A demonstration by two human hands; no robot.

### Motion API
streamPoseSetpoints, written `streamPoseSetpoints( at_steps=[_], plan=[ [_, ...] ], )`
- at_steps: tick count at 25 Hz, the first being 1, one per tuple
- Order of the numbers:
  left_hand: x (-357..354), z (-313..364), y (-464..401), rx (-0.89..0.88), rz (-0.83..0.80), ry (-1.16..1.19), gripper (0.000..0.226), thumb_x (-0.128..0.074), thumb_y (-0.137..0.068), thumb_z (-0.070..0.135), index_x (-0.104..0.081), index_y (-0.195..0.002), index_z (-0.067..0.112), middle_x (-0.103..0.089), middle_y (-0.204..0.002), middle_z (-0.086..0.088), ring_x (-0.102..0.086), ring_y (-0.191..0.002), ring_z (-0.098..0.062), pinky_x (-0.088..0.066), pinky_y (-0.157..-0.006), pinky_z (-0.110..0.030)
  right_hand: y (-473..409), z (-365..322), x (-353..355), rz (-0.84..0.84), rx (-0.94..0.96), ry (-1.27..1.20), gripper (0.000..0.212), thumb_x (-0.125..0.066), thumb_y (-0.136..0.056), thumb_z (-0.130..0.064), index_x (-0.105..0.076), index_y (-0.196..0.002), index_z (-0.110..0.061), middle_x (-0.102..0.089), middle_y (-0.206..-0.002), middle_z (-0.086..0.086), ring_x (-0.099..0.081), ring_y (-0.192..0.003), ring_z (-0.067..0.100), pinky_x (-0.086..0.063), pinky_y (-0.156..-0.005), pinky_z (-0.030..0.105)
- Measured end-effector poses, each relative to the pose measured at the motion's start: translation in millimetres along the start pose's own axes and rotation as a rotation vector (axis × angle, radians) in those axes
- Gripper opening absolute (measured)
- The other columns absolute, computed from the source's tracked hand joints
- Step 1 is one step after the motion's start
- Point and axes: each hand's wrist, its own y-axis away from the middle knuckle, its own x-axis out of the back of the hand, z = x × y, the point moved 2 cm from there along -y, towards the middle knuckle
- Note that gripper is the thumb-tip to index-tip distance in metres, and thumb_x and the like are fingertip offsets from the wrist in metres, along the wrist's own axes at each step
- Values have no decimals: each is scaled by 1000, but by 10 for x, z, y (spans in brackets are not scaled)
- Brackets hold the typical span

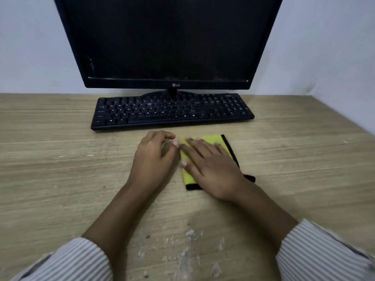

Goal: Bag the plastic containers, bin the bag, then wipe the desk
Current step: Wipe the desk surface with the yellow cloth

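Nearest the camera, two striped sleeves (67, 260) come in from the bottom corners, both pushed up the forearms. Between them the wooden desk (50, 159) shows a patch of pale crumbs and scuffed white marks (182, 252), well short of the keyboard.

Further in, just in front of the keyboard, lies a folded yellow cloth (211, 139) with a black edge, flat on the desk. The right hand (211, 167) rests on top of it, palm down, fingers straight and spread, pressing the cloth to the wood and covering most of it. The left hand (156, 157) sits just beside the cloth's left edge, fingers loosely curled with the tips near the thumb; it is blurred, and I cannot tell whether the fingertips touch the cloth. It holds nothing that can be made out.

Beyond the hands, the black keyboard (172, 111) lies across the desk, close to the cloth but apart from it. Behind the keyboard stands a black monitor (168, 41), its screen dark and dusty along the lower edge, backed by a pale wall (30, 47).
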Motion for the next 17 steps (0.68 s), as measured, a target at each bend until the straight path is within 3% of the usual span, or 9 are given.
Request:
streamPoseSetpoints(
  at_steps=[3,6,9,14,17],
  plan=[
    [-6,4,3,-29,-20,-28,25,-52,-94,26,-62,-115,16,-59,-116,2,-54,-105,-12,-45,-88,-28,469,80,32,21,71,7,63,-3,-92,-61,-7,-151,-40,-3,-160,-18,1,-147,4,0,-119,34],
    [-64,13,21,-34,-91,-89,30,-49,-95,31,-59,-120,18,-56,-123,2,-50,-111,-11,-39,-88,-24,393,502,88,33,-92,16,69,0,-87,-63,-12,-150,-40,-7,-161,-17,-4,-147,5,-5,-118,36],
    [-136,82,73,-42,-128,-114,32,-47,-96,33,-57,-123,18,-55,-127,2,-47,-117,-13,-35,-89,-24,56,568,79,3,-207,10,57,-10,-98,-56,-12,-152,-36,-6,-162,-12,-3,-148,10,-4,-119,42],
    [-221,226,179,-44,-165,-5,31,-47,-97,29,-56,-124,18,-55,-126,2,-48,-117,-13,-38,-94,-25,595,67,29,6,24,31,63,-4,-93,-58,-3,-152,-36,0,-161,-14,2,-148,7,0,-120,38],
    [-247,266,222,-68,-205,-87,35,-45,-97,35,-54,-127,19,-53,-130,3,-45,-121,-14,-40,-102,-37,807,422,103,26,-54,38,66,-3,-89,-63,-8,-151,-40,-5,-161,-17,-3,-148,5,-5,-120,38]
  ],
)
